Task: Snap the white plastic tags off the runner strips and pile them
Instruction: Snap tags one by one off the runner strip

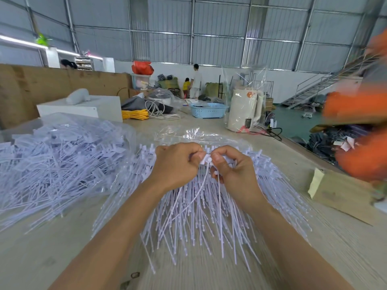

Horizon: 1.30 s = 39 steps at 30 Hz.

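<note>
- Both hands meet over the fanned bundle of white plastic tags on their runner strips [201, 206], which lies on the pale wood-grain table [314, 258] right in front of the person.
- Left hand [176, 164] is curled tight, thumb and fingers pinching the head end of the strip. Right hand [230, 166] is curled too, pinching the small white tag head [206, 159] between thumb and forefinger.
- One thin tail hangs down between the hands, so I'd say one tag is mid-snap.
- Tip, imo: grip close to the joint and twist sideways rather than pull, otherwise the tail bends.
- The loose heap of snapped-off white tags [58, 160] sits to the left on clear plastic sheeting, so the freed one likely goes there.
- Watch that neighbouring tails don't tangle.
</note>
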Each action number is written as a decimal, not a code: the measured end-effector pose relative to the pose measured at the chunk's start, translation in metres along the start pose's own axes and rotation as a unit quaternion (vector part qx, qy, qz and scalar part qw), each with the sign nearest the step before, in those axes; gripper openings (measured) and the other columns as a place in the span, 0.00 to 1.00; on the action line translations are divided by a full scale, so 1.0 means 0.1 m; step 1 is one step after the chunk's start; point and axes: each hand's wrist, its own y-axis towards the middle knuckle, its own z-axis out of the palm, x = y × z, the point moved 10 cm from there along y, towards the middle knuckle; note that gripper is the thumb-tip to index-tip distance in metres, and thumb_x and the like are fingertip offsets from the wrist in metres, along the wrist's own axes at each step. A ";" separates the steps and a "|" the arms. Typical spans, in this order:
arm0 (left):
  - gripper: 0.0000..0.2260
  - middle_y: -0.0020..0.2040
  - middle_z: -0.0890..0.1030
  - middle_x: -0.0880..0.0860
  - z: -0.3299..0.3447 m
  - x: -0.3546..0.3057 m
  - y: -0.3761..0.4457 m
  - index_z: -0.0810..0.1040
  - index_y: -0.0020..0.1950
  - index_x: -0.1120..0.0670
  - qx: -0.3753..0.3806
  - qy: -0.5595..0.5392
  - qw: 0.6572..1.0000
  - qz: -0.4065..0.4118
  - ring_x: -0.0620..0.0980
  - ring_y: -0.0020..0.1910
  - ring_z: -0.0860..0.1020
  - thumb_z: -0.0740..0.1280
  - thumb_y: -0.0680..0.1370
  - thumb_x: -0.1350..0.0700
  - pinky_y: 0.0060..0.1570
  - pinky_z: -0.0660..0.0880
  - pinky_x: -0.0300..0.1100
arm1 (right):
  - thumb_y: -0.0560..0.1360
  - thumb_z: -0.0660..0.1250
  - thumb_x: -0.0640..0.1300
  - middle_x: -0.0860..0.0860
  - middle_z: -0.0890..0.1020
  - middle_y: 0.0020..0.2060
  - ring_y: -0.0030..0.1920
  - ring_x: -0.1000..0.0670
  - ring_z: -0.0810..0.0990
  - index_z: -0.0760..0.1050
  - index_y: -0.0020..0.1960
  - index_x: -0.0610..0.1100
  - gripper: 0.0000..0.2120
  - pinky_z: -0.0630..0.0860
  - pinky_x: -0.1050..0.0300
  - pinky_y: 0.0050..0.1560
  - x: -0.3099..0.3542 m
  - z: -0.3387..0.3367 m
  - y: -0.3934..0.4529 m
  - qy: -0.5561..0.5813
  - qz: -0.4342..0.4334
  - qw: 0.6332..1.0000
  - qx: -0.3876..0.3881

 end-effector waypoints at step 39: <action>0.18 0.23 0.67 0.46 0.31 -0.06 -0.32 0.79 0.42 0.56 0.139 -0.430 0.867 -0.208 0.42 0.19 0.60 0.58 0.80 0.44 0.19 0.57 0.30 | 0.77 0.65 0.47 0.48 0.80 0.45 0.42 0.47 0.82 0.78 0.47 0.43 0.07 0.81 0.54 0.41 0.20 -0.07 0.40 0.217 0.133 0.965 -0.067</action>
